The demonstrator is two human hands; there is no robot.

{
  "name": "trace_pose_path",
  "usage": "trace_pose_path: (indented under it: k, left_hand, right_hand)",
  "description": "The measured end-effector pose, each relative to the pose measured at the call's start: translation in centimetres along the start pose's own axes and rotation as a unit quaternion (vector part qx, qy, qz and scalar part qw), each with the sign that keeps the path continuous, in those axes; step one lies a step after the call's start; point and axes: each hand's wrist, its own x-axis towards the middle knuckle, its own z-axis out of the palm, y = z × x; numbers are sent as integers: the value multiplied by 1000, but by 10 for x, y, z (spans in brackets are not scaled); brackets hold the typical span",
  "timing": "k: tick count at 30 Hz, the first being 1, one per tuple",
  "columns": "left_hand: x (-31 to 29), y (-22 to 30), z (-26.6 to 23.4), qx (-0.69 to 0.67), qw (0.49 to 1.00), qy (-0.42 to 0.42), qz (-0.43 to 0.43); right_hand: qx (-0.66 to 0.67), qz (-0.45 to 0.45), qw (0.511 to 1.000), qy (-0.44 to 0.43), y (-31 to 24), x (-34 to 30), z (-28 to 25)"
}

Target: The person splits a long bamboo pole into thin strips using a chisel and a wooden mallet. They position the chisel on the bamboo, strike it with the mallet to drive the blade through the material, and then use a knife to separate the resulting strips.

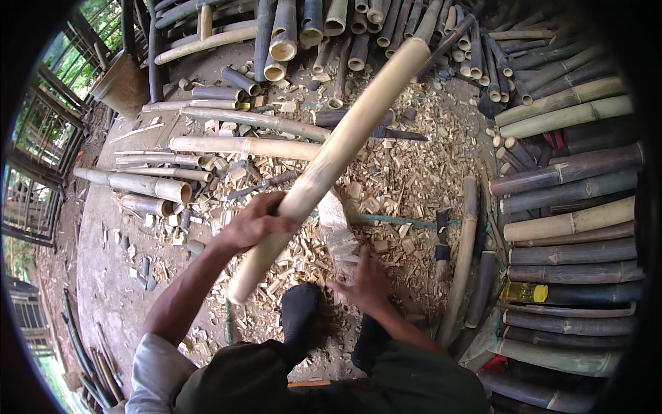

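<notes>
My left hand (261, 222) is closed around a pale, peeled bamboo pole (345, 138). The pole slants from near my left knee up to the far right, over the chip-strewn ground, and its near end is slightly blurred. My right hand (367, 281) is empty, with thumb and fingers apart. It is beside a rough, hacked wooden block (338, 231) lying between my feet and the pole; whether it touches the block I cannot tell. Beyond my left hand lies a tool with a dark wrapped handle (279, 179), partly hidden by the pole.
Wood chips (407, 179) cover much of the ground. Cut bamboo pieces (138, 183) lie at the left. Bamboo stacks (572, 252) line the right side, with a yellow-capped bottle (527, 292) among them. Another dark-handled tool (443, 241) lies right of the block. A bucket (123, 84) stands far left.
</notes>
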Motion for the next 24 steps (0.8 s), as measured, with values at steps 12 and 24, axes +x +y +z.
trace_pose_path:
  k: [12,24]
  left_hand:
    - [13,-83,188,-233,969,57,-62]
    - [44,-112,189,63,988,10,-141]
  right_hand:
    - [23,-123,992,-36,112,74,-77]
    - [34,-75,994,-75,112,73,-68]
